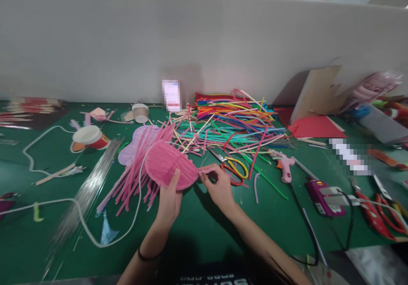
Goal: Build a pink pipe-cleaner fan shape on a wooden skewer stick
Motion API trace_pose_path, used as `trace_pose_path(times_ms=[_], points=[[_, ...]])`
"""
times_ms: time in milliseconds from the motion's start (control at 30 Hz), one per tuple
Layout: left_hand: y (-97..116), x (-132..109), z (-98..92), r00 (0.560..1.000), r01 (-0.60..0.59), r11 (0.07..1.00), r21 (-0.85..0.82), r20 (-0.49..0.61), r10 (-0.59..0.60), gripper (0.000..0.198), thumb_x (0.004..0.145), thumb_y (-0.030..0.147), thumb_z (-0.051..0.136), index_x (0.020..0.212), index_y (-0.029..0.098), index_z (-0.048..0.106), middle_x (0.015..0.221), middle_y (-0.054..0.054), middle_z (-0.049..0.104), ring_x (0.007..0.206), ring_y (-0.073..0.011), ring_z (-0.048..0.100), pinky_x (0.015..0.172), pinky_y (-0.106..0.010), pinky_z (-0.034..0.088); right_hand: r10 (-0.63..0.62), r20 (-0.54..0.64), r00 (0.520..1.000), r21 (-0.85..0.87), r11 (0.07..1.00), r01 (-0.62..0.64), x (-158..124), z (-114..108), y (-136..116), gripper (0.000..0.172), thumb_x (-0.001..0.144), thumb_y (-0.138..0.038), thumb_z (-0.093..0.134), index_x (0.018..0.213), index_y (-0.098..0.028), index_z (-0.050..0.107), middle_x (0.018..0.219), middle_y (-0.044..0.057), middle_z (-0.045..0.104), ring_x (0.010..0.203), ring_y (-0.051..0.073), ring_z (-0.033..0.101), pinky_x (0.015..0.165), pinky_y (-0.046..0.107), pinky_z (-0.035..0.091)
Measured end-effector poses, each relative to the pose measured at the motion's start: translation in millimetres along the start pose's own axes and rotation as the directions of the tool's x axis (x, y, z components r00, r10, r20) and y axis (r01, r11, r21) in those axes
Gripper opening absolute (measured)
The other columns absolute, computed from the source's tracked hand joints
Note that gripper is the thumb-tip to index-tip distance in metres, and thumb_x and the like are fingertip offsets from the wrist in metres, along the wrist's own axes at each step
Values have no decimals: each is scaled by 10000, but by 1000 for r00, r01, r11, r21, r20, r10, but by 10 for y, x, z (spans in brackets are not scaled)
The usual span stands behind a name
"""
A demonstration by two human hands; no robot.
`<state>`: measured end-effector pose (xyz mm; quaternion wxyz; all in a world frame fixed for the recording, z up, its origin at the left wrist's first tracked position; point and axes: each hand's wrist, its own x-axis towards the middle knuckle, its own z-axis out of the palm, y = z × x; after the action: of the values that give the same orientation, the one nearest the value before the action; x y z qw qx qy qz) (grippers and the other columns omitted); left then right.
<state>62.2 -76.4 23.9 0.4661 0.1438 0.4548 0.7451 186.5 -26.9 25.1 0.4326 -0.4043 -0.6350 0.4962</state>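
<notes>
A rounded pink piece, made of pipe cleaners laid side by side and tapering to the right, is up above the green table. My left hand grips its lower edge, thumb on the near face and the other fingers hidden behind. At the tapered tip, my right hand pinches a short pink pipe cleaner end between thumb and fingertips. Loose pink pipe cleaners lie behind and left of the piece, partly over a lilac rounded piece. Scissors with yellow and red handles lie just beyond my right hand.
A heap of coloured pipe cleaners spreads along the back. To the right are a pink glue gun, a purple power strip and red-handled pliers. Leftward lie thin wires, a paper cup and a white cable.
</notes>
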Motion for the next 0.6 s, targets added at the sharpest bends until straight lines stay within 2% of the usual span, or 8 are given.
trace_pose_path(times_ms=[133, 200, 267, 333, 400, 467, 533, 600], points=[[4, -367, -302, 959, 160, 919, 361, 165, -232, 507, 828, 469, 660, 1222, 152, 624, 1228, -159, 667, 1126, -310, 638, 874, -392, 564, 54, 80, 995, -83, 995, -48, 20, -128, 67, 128, 849, -315, 600, 833, -188, 609, 783, 17, 685, 708, 156, 653, 673, 266, 526], [90, -557, -442, 824, 172, 763, 623, 334, -458, 443, 855, 485, 618, 1129, 143, 682, 1079, -148, 733, 985, -287, 701, 786, -362, 585, 72, 133, 989, -152, 987, -51, -5, -223, 114, 110, 844, -300, 599, 825, -192, 601, 743, -2, 665, 676, 145, 632, 642, 250, 503], [202, -685, -514, 707, -37, 604, 796, 448, -547, 343, 906, 446, 554, 948, 163, 743, 838, -81, 771, 802, -219, 730, 755, -301, 577, 73, 176, 982, -221, 975, -33, -50, -319, 153, 96, 847, -288, 595, 832, -194, 603, 737, -8, 658, 672, 141, 622, 639, 245, 485], [281, -712, -516, 725, -303, 499, 812, 537, -433, 318, 946, 389, 494, 941, 199, 749, 867, -46, 772, 815, -185, 725, 780, -267, 565, 61, 209, 976, -287, 958, 2, -99, -401, 178, 99, 863, -285, 582, 826, -196, 606, 741, -6, 655, 671, 139, 612, 643, 247, 472], [281, -638, -482, 748, -554, 321, 768, 629, -212, 314, 964, 343, 460, 1115, 213, 703, 1094, -58, 738, 1009, -193, 690, 908, -290, 531, 43, 229, 972, -347, 937, 41, -141, -454, 192, 110, 879, -281, 570, 820, -198, 612, 750, -1, 658, 683, 144, 607, 662, 258, 465], [194, -505, -444, 676, -732, 54, 679, 734, -67, 399, 964, 354, 461, 1289, 166, 597, 1291, -107, 639, 1209, -228, 586, 1045, -358, 448, 29, 236, 971, -397, 915, 69, -176, -476, 207, 95, 880, -260, 575, 824, -200, 623, 764, 5, 667, 714, 155, 609, 692, 272, 463], [50, -372, -417, 564, -822, -166, 544, 819, -106, 548, 951, 422, 475, 1406, 117, 468, 1435, -143, 505, 1348, -261, 446, 1131, -424, 344, 21, 234, 972, -431, 898, 85, -205, -475, 232, 66, 870, -222, 587, 834, -204, 639, 783, 12, 678, 755, 169, 610, 717, 284, 464], [-103, -285, -404, 522, -829, -315, 462, 841, -140, 621, 950, 487, 444, 1439, 106, 415, 1493, -144, 425, 1404, -261, 359, 1170, -450, 263, -1, 224, 975, -450, 887, 104, -232, -464, 267, 63, 862, -194, 598, 839, -207, 655, 815, 22, 688, 803, 184, 611, 751, 302, 470]])
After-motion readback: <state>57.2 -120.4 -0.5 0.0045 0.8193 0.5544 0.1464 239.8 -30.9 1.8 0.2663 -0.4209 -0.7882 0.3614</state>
